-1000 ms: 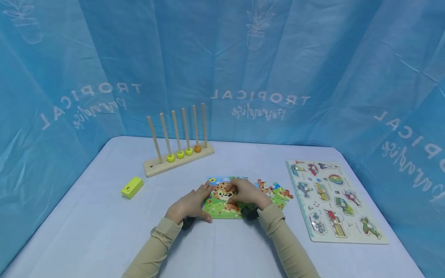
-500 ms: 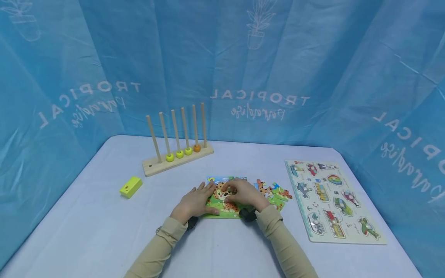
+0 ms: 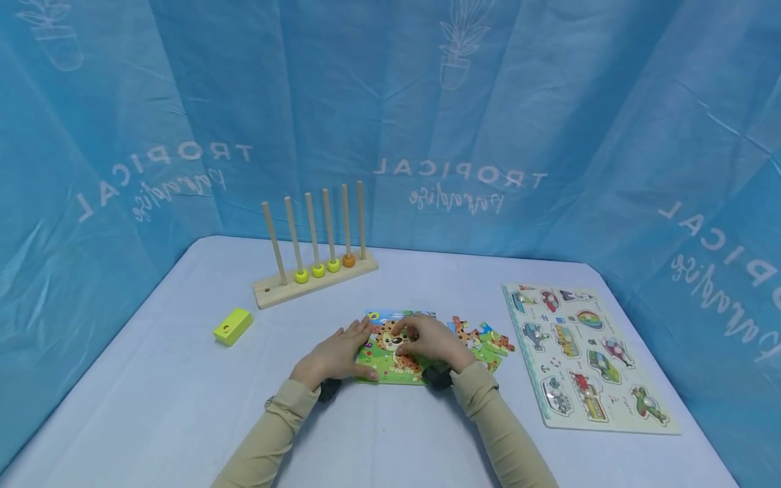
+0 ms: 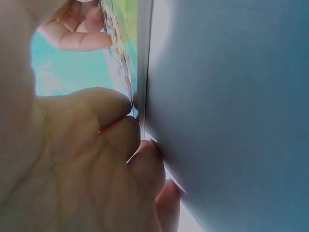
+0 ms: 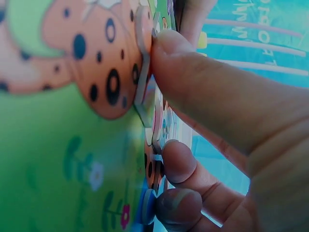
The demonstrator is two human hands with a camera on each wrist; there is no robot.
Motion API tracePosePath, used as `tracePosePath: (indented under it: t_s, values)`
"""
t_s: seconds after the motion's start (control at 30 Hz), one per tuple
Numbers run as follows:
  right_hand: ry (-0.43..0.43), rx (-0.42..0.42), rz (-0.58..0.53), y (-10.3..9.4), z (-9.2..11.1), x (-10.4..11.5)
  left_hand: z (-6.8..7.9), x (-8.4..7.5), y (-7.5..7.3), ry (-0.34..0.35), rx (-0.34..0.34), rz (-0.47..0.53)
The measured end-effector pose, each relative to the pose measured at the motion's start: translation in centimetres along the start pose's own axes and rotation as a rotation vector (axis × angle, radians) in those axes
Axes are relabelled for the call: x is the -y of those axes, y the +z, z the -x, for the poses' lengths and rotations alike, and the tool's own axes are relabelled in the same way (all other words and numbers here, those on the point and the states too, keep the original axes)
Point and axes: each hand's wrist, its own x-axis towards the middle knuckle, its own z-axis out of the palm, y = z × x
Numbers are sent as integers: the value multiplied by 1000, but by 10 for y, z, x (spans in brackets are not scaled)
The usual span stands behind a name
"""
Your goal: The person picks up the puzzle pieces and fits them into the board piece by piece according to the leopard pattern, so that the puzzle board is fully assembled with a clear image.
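Observation:
A leopard jigsaw puzzle lies on the white table between both hands. My left hand rests along its left side, fingers extended at the upper left edge and thumb near the lower edge. In the left wrist view, that palm stands beside the board's edge. My right hand bends over the puzzle, thumb and fingers curled around a piece at the leopard's face. Close up, the right thumb presses at a raised piece edge, with fingertips on the opposite side. Loose puzzle pieces lie to the right.
A wooden peg stand with yellow beads and one orange bead stands at the back left. A yellow block lies at the left. The vehicle puzzle board lies at the right. Blue curtains surround the table.
My left hand slid slightly right over the puzzle's edge, then back left. My right hand stays over the leopard's face with little movement.

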Motion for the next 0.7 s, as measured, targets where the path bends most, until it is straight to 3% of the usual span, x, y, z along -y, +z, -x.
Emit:
tracePosePath:
  t_s: [0.2, 0.4, 0.57, 0.7]
  values:
    - [-2, -22, -65, -1, 2, -6, -1, 4, 2, 13, 22, 38]
    - [77, -126, -173, -32, 22, -27, -1, 7, 3, -4, 14, 33]
    - [205, -124, -99, -58, 46, -57, 0, 8, 1, -2, 7, 30]
    - [199, -82, -95, -63, 51, -69, 2, 8, -1, 4, 7, 36]
